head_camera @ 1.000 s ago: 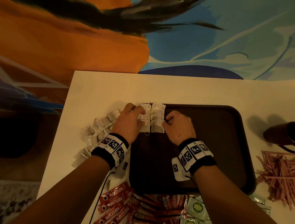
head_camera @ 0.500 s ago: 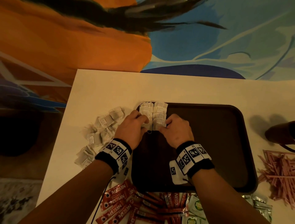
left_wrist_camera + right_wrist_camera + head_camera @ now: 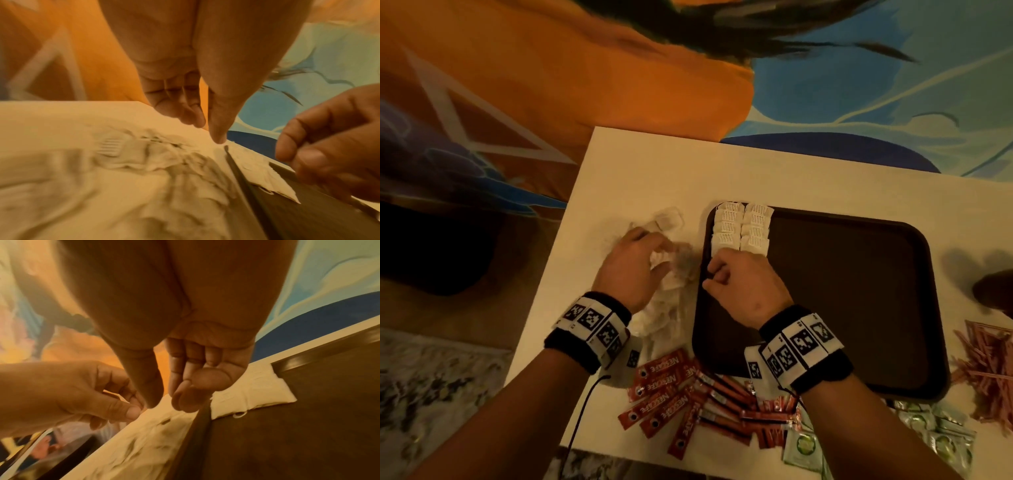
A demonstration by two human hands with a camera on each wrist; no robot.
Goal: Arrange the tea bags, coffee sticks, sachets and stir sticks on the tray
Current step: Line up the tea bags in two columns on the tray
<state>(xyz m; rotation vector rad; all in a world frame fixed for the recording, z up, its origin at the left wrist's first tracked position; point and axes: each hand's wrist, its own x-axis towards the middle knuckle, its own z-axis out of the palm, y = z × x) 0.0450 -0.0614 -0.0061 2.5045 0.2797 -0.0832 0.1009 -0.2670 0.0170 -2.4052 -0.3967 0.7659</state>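
Two neat columns of white tea bags [image 3: 741, 228] lie in the far left corner of the dark brown tray [image 3: 842, 308]. My right hand [image 3: 714, 270] hovers at the tray's left rim just below them, fingers loosely curled, with nothing between thumb and fingers [image 3: 180, 402]. My left hand [image 3: 654, 253] is off the tray, over the loose tea bag pile [image 3: 667, 308]; it is blurred. In the left wrist view its fingertips [image 3: 197, 120] point down above the pile [image 3: 123, 162] and hold nothing that I can see.
Red coffee sticks [image 3: 671, 387] fan out on the white table [image 3: 654, 171] below the tray's near left corner. Green sachets [image 3: 804, 445] lie at the near edge, pink stir sticks [image 3: 986, 366] to the right, a dark object [image 3: 993, 291] beyond them.
My left hand left the tea bag columns and swung left to the loose pile. My right hand slid back and left to the tray's rim. The columns stay put.
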